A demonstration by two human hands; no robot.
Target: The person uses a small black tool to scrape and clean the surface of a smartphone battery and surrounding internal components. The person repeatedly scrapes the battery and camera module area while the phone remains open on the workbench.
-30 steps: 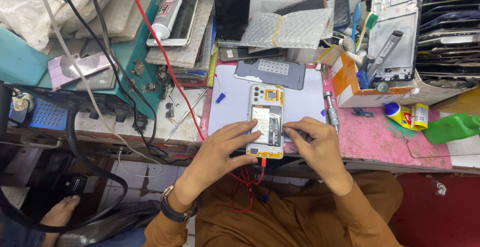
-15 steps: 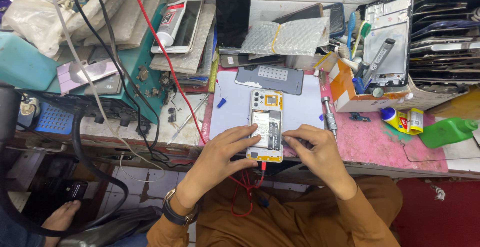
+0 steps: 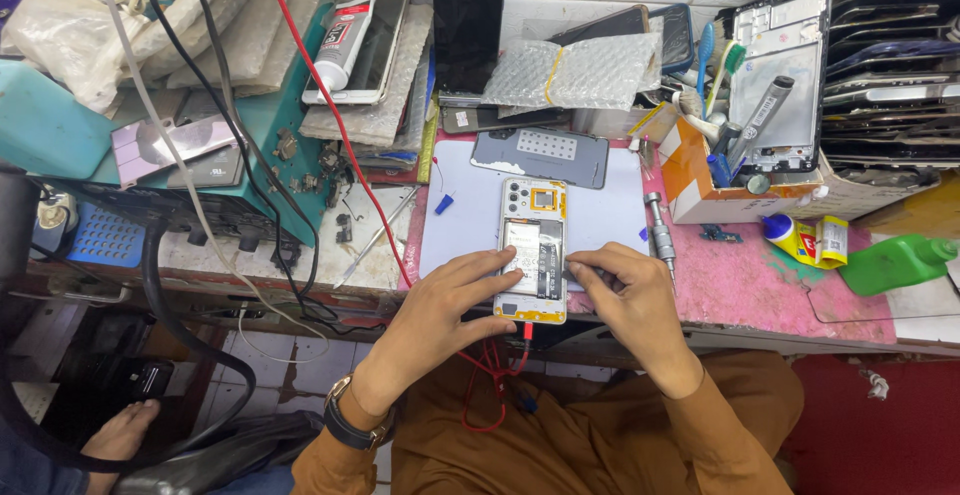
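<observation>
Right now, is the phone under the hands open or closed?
Open. The phone lies face down on the mat with its back cover off: battery and yellow-edged boards show. A separate dark cover lies above it.

Light was bright and even from above, shadows soft beneath the hands; focus stayed sharp, with edges slightly bowed.

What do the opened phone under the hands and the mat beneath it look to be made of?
Opened phone: likely plastic frame, pale and slightly glossy, with yellow film patches at both ends. Mat: probably silicone or rubber; flat, matte, pale lavender surface.
</observation>
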